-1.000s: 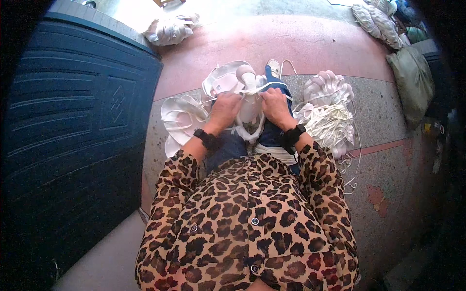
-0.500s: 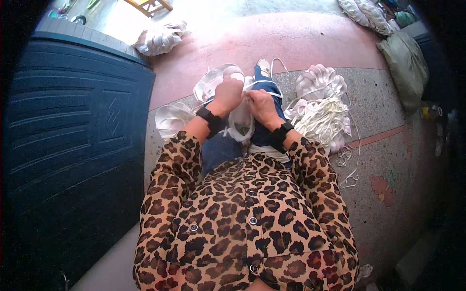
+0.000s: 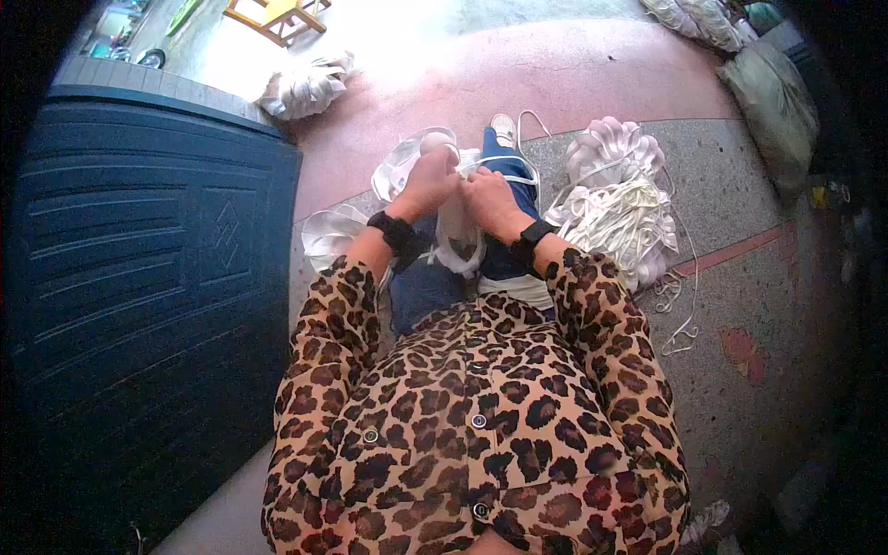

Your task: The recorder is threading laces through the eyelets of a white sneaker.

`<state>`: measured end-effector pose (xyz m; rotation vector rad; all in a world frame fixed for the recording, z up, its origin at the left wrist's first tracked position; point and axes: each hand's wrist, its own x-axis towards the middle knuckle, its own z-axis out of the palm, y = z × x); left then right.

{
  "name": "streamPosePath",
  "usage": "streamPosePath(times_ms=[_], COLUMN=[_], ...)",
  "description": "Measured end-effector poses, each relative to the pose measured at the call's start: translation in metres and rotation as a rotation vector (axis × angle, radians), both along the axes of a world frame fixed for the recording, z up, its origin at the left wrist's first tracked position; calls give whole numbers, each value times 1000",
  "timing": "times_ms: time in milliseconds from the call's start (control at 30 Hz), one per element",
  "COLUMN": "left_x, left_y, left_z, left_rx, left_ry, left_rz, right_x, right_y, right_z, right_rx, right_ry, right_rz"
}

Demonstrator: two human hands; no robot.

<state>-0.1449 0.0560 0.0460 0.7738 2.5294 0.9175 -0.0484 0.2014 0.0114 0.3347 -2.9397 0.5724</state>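
Door (image 3: 139,277): a dark blue panelled slab that fills the frame at 9 o'clock, its edge running beside the person's left sleeve.
Stool (image 3: 276,17): yellow wooden frame at 11 o'clock, far off on bright ground.
Bundle (image 3: 305,90): a white tied heap on the pink floor, at 11 o'clock from the hands and well apart from them.
Loose cloth (image 3: 331,235): pale white folds on the floor at 9 o'clock from the left wrist, just beside it.
Left hand (image 3: 427,183): raised over the lap, black band on the wrist, fingers curled together and clamped on a white strip (image 3: 458,231).
White strip: it loops from between the two hands down over the knees, hanging at 6 o'clock from the knuckles; its upper end seems to join the white cloth past the hands, though the fists hide the join.
Right hand (image 3: 492,203): touching the left hand at its 3 o'clock, black band on the wrist, fingers closed tight on the same strip.
Legs (image 3: 504,180): blue jeans stretched toward 12 o'clock, a white shoe at the far end.
Pile (image 3: 618,208): white and cream strips heaped on the grey floor at 3 o'clock from the right hand, near it, with loose cords trailing toward 5 o'clock.
Sack (image 3: 772,97): olive-grey, slumped at 1 o'clock by the frame's rim.
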Motion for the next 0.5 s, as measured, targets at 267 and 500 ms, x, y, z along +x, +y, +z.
streamPosePath(times_ms=[267, 500], left_x=[-20, -22], left_y=[32, 46], left_z=[53, 33], left_rx=[231, -179], left_ry=[-598, -492], left_rz=[49, -214], right_x=[5, 65], right_y=[20, 153], right_z=[28, 197], right_rx=[-113, -388], right_ry=[304, 934], right_rz=[80, -316])
